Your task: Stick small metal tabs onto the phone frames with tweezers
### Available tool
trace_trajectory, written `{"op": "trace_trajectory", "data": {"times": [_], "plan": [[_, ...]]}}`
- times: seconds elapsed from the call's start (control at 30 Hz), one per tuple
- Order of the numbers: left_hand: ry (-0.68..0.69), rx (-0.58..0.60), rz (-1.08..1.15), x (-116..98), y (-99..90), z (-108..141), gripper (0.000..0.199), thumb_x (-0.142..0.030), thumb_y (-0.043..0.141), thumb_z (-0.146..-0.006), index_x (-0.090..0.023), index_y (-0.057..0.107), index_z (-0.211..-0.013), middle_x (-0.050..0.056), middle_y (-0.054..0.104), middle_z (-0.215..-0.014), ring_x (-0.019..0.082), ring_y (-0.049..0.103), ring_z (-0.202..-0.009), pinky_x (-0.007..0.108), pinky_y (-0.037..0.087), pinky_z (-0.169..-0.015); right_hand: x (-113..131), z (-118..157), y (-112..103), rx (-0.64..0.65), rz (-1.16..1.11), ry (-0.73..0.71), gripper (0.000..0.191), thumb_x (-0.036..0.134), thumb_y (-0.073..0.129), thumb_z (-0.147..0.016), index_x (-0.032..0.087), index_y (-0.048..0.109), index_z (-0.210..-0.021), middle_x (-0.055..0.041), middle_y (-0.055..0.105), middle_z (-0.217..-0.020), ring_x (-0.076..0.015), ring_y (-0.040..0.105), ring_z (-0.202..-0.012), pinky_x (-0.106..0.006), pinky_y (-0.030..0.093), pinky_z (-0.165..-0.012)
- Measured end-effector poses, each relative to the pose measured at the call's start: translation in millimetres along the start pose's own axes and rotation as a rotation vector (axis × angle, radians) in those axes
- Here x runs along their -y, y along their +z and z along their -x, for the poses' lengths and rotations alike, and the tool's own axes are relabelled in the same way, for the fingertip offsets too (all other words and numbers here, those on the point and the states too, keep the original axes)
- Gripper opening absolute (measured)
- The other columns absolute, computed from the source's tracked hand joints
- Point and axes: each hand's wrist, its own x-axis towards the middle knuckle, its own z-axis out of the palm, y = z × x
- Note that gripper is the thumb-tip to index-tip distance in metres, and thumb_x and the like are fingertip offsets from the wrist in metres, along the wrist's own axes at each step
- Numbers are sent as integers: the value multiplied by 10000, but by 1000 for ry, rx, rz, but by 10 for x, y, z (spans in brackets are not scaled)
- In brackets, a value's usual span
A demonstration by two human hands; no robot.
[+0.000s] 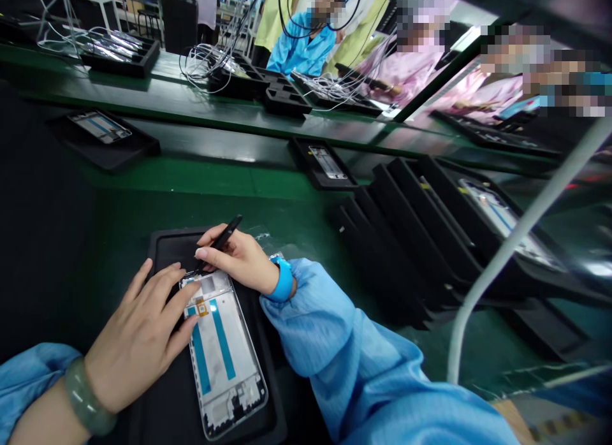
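A silver phone frame (227, 349) with two blue strips and a small orange flex piece (203, 306) lies in a black tray (165, 241). My right hand (241, 260), with a blue wrist strap, grips a black pen-like tool (225, 233), whose tip points down at the frame's upper edge. On the frame's upper left side rests my left hand (148, 317), fingers apart and palm down, holding nothing; a green bangle circles that wrist.
Stacked black trays (411, 234) stand at the right, behind a pale curved tube (516, 241). Two more trays with phone frames (100, 126) (327, 162) sit further back. Beyond are cable bundles (205, 62) and people in coloured coats.
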Motion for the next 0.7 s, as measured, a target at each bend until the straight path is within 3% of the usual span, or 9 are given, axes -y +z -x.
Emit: {"op": "trace_trajectory", "data": {"times": [0.3, 0.7], "plan": [[-2, -8, 4, -1, 7, 0, 390, -344, 486, -841, -199, 486, -1204, 109, 519, -1178, 249, 456, -1184, 516, 252, -1073, 15, 12, 6, 4, 48, -28, 225, 376, 608, -782, 168, 556, -848, 20, 596, -686, -101, 628, -616, -219, 519, -600], [-9, -24, 25, -21, 8, 5, 374, -330, 471, -852, -193, 493, -1199, 115, 534, -1179, 262, 471, -1174, 532, 270, -1059, 26, 54, 73, -91, 104, -46, 214, 386, 613, -774, 176, 591, -807, 18, 615, -668, -107, 652, -594, -188, 517, -559]]}}
